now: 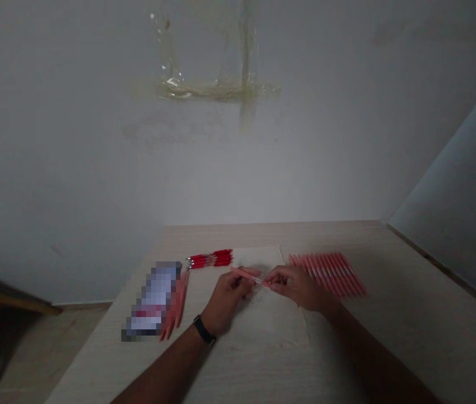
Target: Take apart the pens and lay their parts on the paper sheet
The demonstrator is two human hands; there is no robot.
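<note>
My left hand [225,300], with a dark band on its wrist, has its fingers closed around the barrel of a pink pen [244,273]. At the pen's other end, my right hand [296,286] pinches a pink piece, and a pale, clear-looking section shows between the two hands. I cannot tell whether the pink end is fully joined to the barrel. Just beyond my right hand lies a neat row of several pink pens [334,274]. A small stack of red pens [210,259] with metal tips lies past my left hand.
Several more pink pens [180,303] lie at the left beside a pixelated, phone-shaped object [151,300]. A pale sheet [263,331] is under my hands on the wooden table [397,336]. The wall [280,179] with peeling tape rises behind the table's back edge.
</note>
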